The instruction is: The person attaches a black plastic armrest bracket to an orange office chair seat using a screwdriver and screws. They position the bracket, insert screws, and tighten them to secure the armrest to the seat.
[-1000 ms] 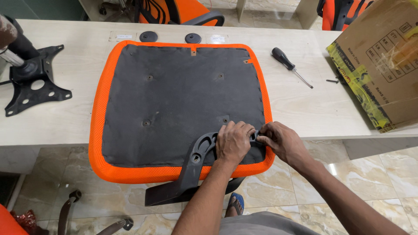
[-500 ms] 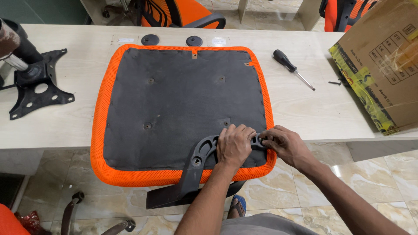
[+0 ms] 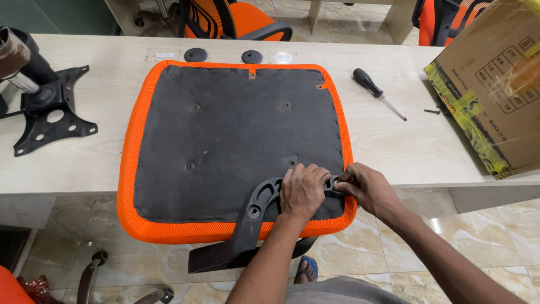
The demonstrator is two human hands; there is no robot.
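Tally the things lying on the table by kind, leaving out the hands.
Orange seat cushion, underside up: 1
Black armrest bracket on the seat, under both hands: 1
Black metal chair base plate: 1
Round black caps: 2
Screwdriver: 1
Cardboard box: 1
Loose screw: 1
Total: 8

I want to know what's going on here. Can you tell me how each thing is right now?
Seat: upside down on the table, near edge overhanging.
Armrest: lying on the seat, held down.
Left hand: pressing on the armrest.
Right hand: fingers pinched at the armrest's end.
Screwdriver: lying untouched.
Box: taped, tilted.
Chair base plate: lying flat.
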